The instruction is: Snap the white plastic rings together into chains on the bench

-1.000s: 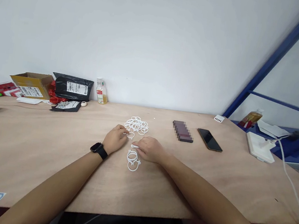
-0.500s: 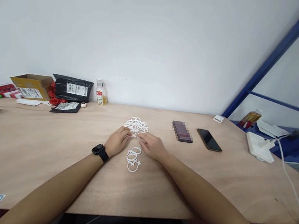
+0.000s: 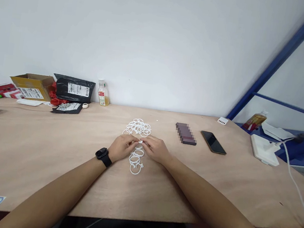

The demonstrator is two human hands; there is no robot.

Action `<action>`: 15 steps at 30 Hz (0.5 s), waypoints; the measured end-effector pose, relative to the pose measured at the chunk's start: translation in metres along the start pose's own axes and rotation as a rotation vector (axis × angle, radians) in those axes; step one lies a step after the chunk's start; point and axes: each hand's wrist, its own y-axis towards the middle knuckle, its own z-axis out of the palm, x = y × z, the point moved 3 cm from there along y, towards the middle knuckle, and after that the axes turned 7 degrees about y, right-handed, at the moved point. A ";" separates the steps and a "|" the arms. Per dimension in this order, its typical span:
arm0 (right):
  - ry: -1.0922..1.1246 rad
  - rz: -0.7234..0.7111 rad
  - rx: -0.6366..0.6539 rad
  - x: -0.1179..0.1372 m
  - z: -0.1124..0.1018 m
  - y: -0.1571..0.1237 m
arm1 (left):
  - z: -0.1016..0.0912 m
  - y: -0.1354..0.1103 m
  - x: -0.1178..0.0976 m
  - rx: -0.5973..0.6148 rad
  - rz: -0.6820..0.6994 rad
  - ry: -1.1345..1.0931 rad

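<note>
Fingers (image 3: 133, 142) of my left hand (image 3: 120, 148) pinch closed on a white ring (image 3: 140, 142), and my right hand (image 3: 156, 149) clamps its other side. Just beyond the fingers lies a loose ring pile (image 3: 138, 127); just nearer me, linked rings (image 3: 135, 162) rest on the counter (image 3: 49, 160).

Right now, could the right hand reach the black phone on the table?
Probably yes. The right hand is pinching a white ring together with the left hand, but only table surface lies between it and the black phone; the dark block lies close beside that path.
</note>
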 end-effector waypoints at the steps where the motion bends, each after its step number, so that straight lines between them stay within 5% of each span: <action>1: 0.013 0.017 -0.007 0.000 0.000 0.000 | 0.000 0.000 0.000 -0.008 0.003 -0.001; 7: 0.069 0.128 -0.068 0.003 0.004 0.001 | -0.001 0.001 -0.005 -0.033 -0.032 -0.022; 15: 0.028 0.070 -0.083 0.007 0.009 0.001 | -0.002 0.001 -0.009 -0.119 -0.130 -0.085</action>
